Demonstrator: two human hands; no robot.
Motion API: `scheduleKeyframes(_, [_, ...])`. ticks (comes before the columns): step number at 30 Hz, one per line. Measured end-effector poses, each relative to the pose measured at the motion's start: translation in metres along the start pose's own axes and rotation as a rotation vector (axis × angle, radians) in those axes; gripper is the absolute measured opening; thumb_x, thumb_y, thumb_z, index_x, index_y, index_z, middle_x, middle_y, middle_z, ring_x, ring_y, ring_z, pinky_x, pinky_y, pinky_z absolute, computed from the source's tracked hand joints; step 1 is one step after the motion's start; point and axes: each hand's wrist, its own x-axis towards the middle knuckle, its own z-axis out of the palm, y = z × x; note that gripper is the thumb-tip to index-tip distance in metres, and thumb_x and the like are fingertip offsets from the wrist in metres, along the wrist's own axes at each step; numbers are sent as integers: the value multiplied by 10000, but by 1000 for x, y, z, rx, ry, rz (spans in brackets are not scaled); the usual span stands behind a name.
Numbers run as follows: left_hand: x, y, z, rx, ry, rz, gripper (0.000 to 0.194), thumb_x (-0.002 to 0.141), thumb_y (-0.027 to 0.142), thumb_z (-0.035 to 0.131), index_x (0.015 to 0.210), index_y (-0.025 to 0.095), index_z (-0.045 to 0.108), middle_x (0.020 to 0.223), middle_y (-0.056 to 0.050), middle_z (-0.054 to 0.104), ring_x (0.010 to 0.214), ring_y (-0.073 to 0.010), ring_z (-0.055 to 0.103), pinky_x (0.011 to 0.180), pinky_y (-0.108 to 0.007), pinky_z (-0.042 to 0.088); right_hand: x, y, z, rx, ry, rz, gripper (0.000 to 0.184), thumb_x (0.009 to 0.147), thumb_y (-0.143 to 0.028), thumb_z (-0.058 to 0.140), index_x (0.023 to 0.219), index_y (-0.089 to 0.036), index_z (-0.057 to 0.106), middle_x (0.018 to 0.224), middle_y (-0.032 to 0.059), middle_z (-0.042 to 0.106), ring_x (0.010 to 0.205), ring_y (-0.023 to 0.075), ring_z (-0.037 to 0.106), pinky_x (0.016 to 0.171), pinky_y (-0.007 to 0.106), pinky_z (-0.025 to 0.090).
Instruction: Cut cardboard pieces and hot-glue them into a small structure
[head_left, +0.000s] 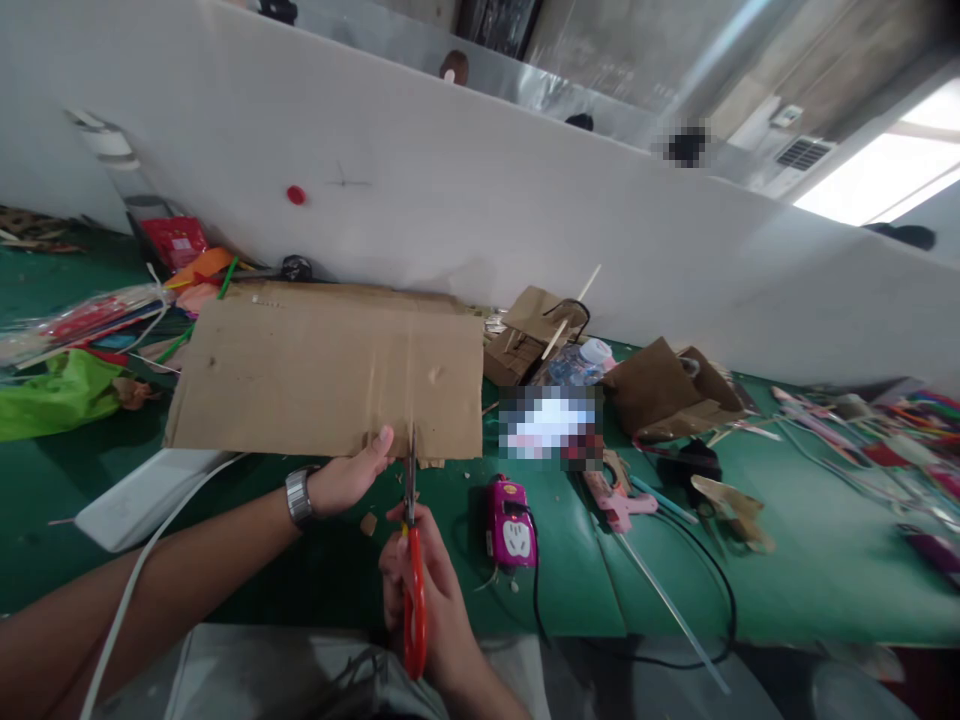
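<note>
A flat brown cardboard sheet point(300, 370) spreads over the green table in front of me. My left hand point(352, 478), with a metal watch on its wrist, grips the sheet's near edge; the thumb lies on top and the other fingers are hidden beneath. Red-handled scissors point(414, 600) are in my right hand point(431, 575), pointing away from me. Their blades meet the near edge of the cardboard just right of my left thumb, in line with a crease running up the sheet.
A purple power socket point(512, 525) and a pink glue gun point(619, 505) with a clear stick lie to the right. Cut cardboard pieces point(667, 390) and a plastic bottle point(581, 362) stand farther back. Left are a white box point(142, 495) and a green bag point(64, 395). A white partition point(450, 190) rises behind.
</note>
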Motion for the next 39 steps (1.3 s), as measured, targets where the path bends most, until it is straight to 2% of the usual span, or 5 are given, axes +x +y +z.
scheduleKeyframes(5, [-3,0,0,-113,-119,-179,848,892,895,394,1221,204,761,830,-130,785,791,-320,758,752,-434,581,0,2,-1,-12,24,-27,565,832,-622,821,1199,-292,546,743,-88,486,458,32,333,408,150,294])
scheduleKeyframes(9, [-1,3,3,-277,-273,-152,939,828,969,354,1177,202,766,850,-131,793,824,-320,762,736,-434,588,-3,4,-1,-80,77,-79,513,863,-565,811,1229,-289,580,769,-50,502,508,72,375,437,185,322])
scheduleKeyframes(14, [4,5,4,-342,-73,53,724,889,852,496,1120,224,773,1066,-117,804,1130,-338,720,956,-473,566,-4,5,1,-93,78,-101,488,870,-584,794,1190,-278,590,734,-56,465,503,74,341,418,184,284])
scheduleKeyframes(20, [8,7,7,-255,250,193,414,932,586,696,816,189,714,719,-16,712,597,-178,646,563,-313,543,1,0,-2,-91,17,-105,506,874,-630,772,1175,-289,551,724,-95,430,470,35,271,414,157,256])
scheduleKeyframes(39, [-5,27,6,216,106,10,660,909,793,527,806,194,783,852,-87,814,865,-261,767,976,-422,592,5,-4,-1,-77,3,-73,598,807,-708,789,1150,-291,533,690,-114,423,472,38,240,429,172,225])
